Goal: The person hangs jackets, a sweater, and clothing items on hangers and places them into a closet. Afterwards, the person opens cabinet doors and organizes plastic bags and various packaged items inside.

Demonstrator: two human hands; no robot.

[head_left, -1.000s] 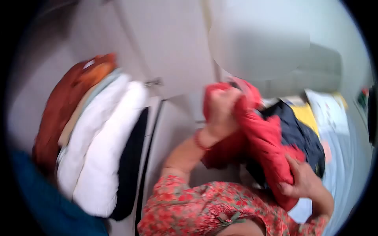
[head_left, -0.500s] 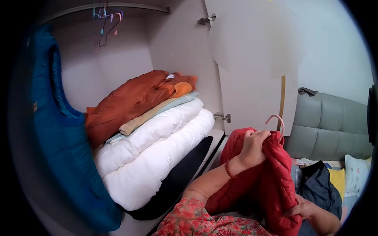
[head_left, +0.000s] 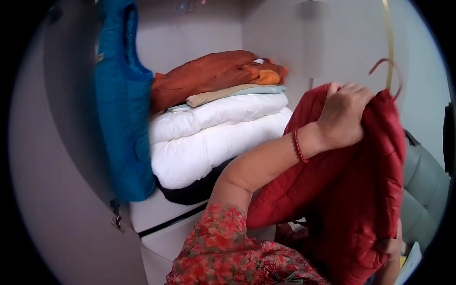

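Note:
A red padded jacket (head_left: pixel 342 190) hangs in front of me, with the hook of a pink hanger (head_left: pixel 399 78) sticking out at its top. With fingers curled over the upper edge, my left hand (head_left: pixel 344 114) grips the jacket just left of the hook. A beaded red bracelet circles that wrist. Lower down, at the jacket's right edge, my right hand (head_left: pixel 392 244) is closed on the fabric, partly hidden behind it. Folds of the jacket cover most of the hanger.
In the open wardrobe, a rust-orange garment (head_left: pixel 209 73) tops folded cloths and a thick white quilt (head_left: pixel 213 137). A blue padded vest (head_left: pixel 123 109) hangs at left. Black fabric (head_left: pixel 190 192) lies under the quilt. To the right stands a grey-green padded headboard (head_left: pixel 425 175).
Both hands have raised the red jacket, which now appears higher and nearer. My view has turned, so the wardrobe's contents sit further right and the bed is mostly out of sight.

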